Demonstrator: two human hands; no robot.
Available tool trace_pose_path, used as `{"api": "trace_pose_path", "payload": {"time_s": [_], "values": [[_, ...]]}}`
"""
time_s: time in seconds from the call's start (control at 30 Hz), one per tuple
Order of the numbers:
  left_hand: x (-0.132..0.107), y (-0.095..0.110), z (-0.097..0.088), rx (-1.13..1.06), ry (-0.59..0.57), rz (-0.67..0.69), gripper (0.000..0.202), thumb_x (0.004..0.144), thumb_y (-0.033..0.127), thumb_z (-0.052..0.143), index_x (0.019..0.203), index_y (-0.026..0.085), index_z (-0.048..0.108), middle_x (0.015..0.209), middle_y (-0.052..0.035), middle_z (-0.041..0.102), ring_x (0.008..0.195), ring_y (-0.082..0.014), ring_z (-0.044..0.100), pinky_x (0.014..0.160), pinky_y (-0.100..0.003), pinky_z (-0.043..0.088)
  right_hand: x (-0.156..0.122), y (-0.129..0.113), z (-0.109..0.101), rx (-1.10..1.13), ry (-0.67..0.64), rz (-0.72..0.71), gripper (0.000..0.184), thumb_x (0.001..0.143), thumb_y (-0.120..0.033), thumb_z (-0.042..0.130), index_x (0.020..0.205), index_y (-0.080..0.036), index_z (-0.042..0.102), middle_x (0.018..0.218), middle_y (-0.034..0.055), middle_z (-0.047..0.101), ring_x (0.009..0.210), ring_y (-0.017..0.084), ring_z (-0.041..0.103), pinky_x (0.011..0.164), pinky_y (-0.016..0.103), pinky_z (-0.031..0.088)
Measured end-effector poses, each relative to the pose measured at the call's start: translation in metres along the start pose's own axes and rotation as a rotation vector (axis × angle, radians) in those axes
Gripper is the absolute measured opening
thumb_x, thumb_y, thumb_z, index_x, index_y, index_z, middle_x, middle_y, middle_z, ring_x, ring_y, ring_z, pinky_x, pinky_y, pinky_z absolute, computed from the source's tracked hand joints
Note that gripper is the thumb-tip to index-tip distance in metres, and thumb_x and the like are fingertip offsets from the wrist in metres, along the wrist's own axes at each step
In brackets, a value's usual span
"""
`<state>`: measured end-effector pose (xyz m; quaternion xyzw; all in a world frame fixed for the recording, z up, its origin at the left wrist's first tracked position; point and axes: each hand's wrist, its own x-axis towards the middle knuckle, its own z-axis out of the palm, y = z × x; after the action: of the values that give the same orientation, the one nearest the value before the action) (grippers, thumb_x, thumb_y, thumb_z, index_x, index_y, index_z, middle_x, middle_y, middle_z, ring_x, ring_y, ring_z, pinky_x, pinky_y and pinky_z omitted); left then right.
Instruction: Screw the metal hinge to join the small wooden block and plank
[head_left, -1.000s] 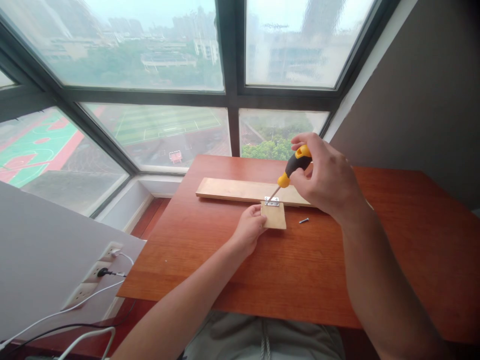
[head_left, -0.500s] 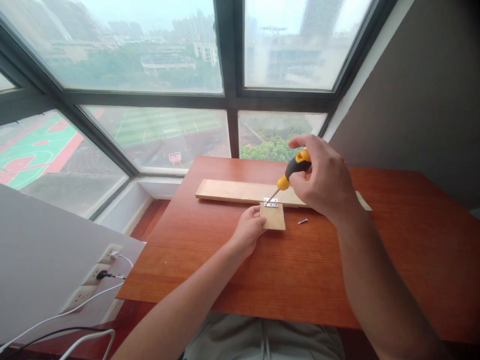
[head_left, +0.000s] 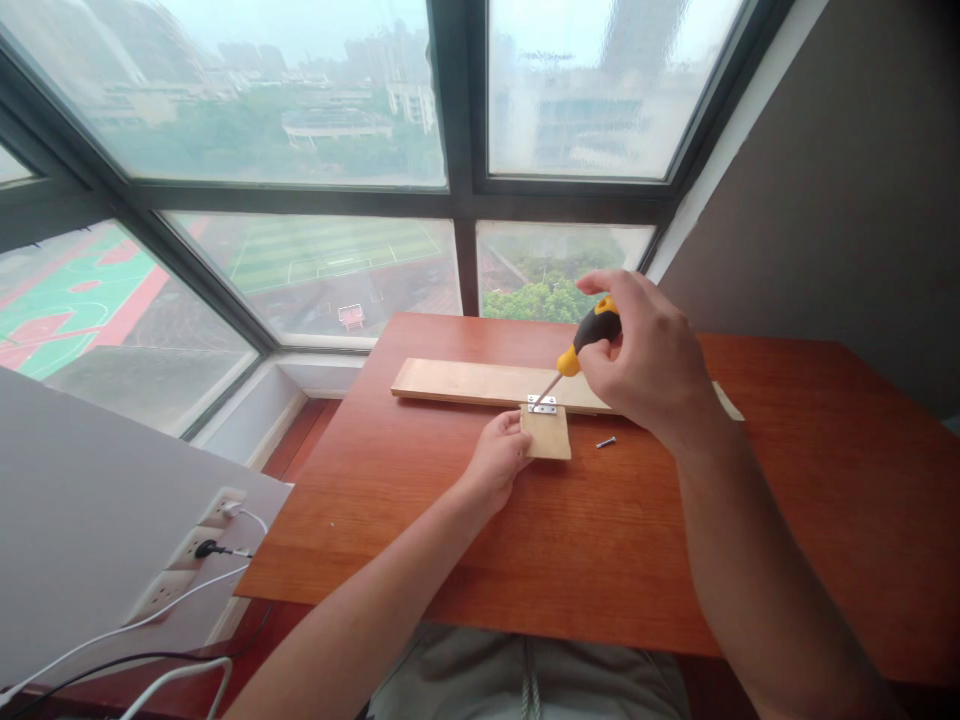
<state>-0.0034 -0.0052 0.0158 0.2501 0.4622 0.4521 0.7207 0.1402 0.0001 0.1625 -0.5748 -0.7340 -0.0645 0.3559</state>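
My right hand is closed around the black and yellow handle of a screwdriver, whose tip rests on a small metal hinge. The hinge lies across the joint between a long wooden board and a small wooden block. My left hand presses on the block's left edge with its fingers curled against it. A loose screw lies on the table just right of the block.
The reddish wooden table stands against a large window. A grey wall rises on the right. At the lower left a wall panel carries power sockets with plugged white and black cables.
My right hand has turned slightly on the screwdriver handle, and the view has shifted a little. The left hand and the wooden pieces have stayed in place.
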Motion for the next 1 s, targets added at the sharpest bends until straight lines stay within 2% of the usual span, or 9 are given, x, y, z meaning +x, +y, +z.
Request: {"api": "trace_pose_path", "payload": {"time_s": [0.13,0.27,0.37,0.47,0.6,0.7,0.8,0.87,1.0], "values": [[0.0006,-0.0004,-0.0006,-0.003,0.000,-0.001,0.038,0.063,-0.004,0.059,0.098,0.012,0.065,0.092,-0.0109,0.074,0.081,-0.0186,0.071,0.070,-0.026,0.057,-0.0002,-0.0012,0.0003,-0.046,0.003,-0.012,0.049,0.079,-0.022,0.055,0.128,-0.024,0.055,0.127,0.0112,0.063,0.102,0.030,0.063,0.072,0.039,0.050],[0.0001,-0.0001,0.0005,-0.004,0.006,-0.003,0.039,0.063,-0.004,0.059,0.098,0.012,0.065,0.094,-0.0109,0.074,0.082,-0.0185,0.071,0.070,-0.025,0.057,0.0017,-0.0002,0.0021,-0.153,0.033,0.086,0.038,0.090,-0.038,0.053,0.124,-0.024,0.059,0.111,0.0101,0.069,0.092,0.029,0.064,0.070,0.038,0.047],[0.0004,-0.0005,0.0004,-0.001,0.004,-0.007,0.039,0.064,-0.004,0.057,0.099,0.011,0.064,0.095,-0.0114,0.074,0.082,-0.0184,0.070,0.070,-0.025,0.057,0.0016,0.0024,0.0005,-0.139,0.006,0.098,0.036,0.090,-0.032,0.050,0.124,-0.025,0.059,0.107,0.0088,0.070,0.088,0.027,0.065,0.069,0.037,0.047],[0.0013,-0.0011,-0.0004,0.001,-0.003,-0.004,0.038,0.065,-0.004,0.057,0.100,0.011,0.064,0.096,-0.0115,0.074,0.082,-0.0180,0.070,0.069,-0.025,0.057,-0.0002,0.0033,-0.0031,-0.044,-0.027,0.021,0.050,0.081,-0.022,0.053,0.131,-0.024,0.054,0.120,0.0096,0.067,0.092,0.027,0.065,0.067,0.036,0.048],[0.0017,-0.0012,-0.0009,-0.006,-0.004,-0.001,0.039,0.064,-0.004,0.057,0.100,0.011,0.065,0.095,-0.0111,0.074,0.083,-0.0186,0.071,0.069,-0.025,0.057,-0.0010,0.0011,-0.0032,-0.042,-0.033,-0.021,0.055,0.079,-0.026,0.056,0.134,-0.023,0.052,0.129,0.0113,0.063,0.093,0.028,0.064,0.066,0.037,0.048],[0.0012,-0.0007,-0.0006,-0.003,0.001,-0.007,0.039,0.064,-0.004,0.057,0.099,0.011,0.065,0.095,-0.0115,0.074,0.083,-0.0191,0.071,0.070,-0.026,0.057,0.0009,0.0005,0.0004,-0.114,0.012,0.040,0.043,0.084,-0.037,0.058,0.125,-0.024,0.058,0.114,0.0097,0.069,0.088,0.028,0.064,0.066,0.037,0.047],[0.0009,-0.0008,-0.0005,-0.008,-0.003,-0.009,0.039,0.064,-0.004,0.058,0.100,0.012,0.066,0.095,-0.0115,0.075,0.084,-0.0198,0.071,0.072,-0.027,0.058,0.0019,0.0019,0.0012,-0.103,-0.001,0.052,0.026,0.087,-0.036,0.055,0.109,-0.025,0.063,0.094,0.0061,0.071,0.081,0.026,0.064,0.066,0.035,0.045],[0.0010,-0.0012,-0.0007,-0.016,-0.009,-0.009,0.039,0.064,-0.003,0.059,0.100,0.012,0.066,0.095,-0.0112,0.075,0.085,-0.0200,0.071,0.073,-0.027,0.057,0.0008,0.0027,-0.0010,-0.059,-0.030,0.026,0.026,0.084,-0.027,0.055,0.109,-0.025,0.062,0.099,0.0061,0.071,0.081,0.024,0.064,0.066,0.034,0.045],[0.0010,-0.0013,-0.0008,-0.022,-0.009,-0.006,0.038,0.064,-0.003,0.059,0.098,0.012,0.066,0.094,-0.0108,0.075,0.086,-0.0196,0.071,0.071,-0.026,0.057,-0.0028,0.0016,-0.0072,-0.050,-0.080,-0.019,0.045,0.075,-0.019,0.057,0.120,-0.024,0.056,0.119,0.0079,0.066,0.078,0.022,0.063,0.063,0.033,0.045]]}}
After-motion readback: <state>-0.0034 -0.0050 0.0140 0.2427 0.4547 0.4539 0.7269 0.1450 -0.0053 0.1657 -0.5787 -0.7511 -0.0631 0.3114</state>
